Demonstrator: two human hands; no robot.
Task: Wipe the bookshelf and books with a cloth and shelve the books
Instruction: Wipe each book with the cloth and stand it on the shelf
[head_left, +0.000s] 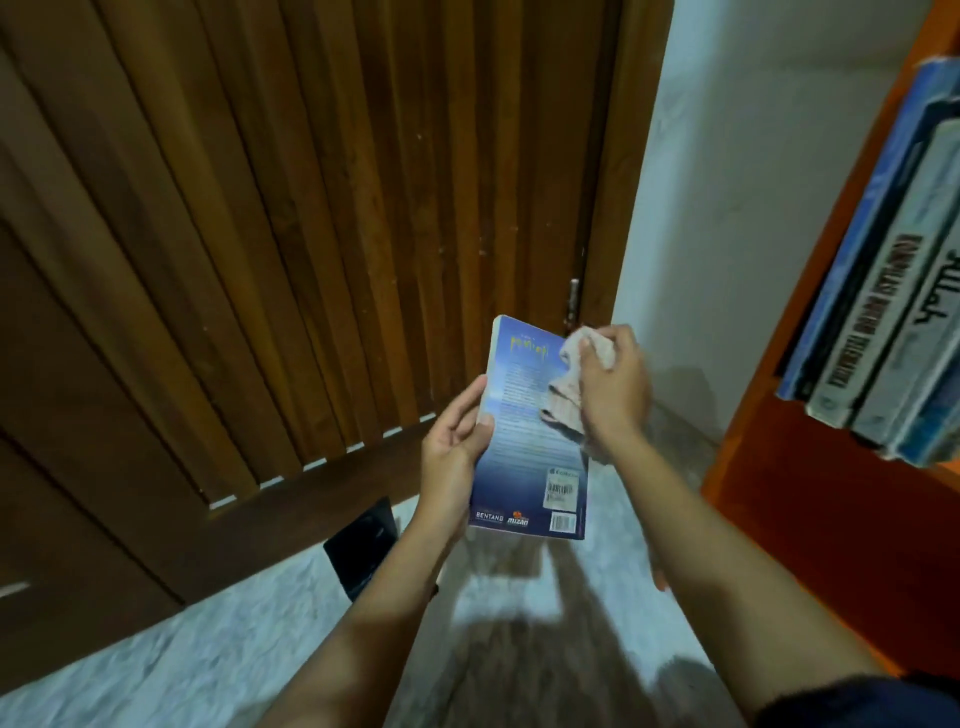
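A brown slatted wooden door (311, 208) is set beside a white wall (753, 182); a pale mottled floor (182, 649) is seen below.

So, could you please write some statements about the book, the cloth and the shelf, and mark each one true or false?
1. The left hand holds the blue book by its edge. True.
2. The right hand presses a cloth on the cover. True.
3. The cloth is dark green. False: it is pale.
4. The shelf holds nothing. False: several books stand in the orange bookshelf.
5. The cover with the barcode faces the camera. True.
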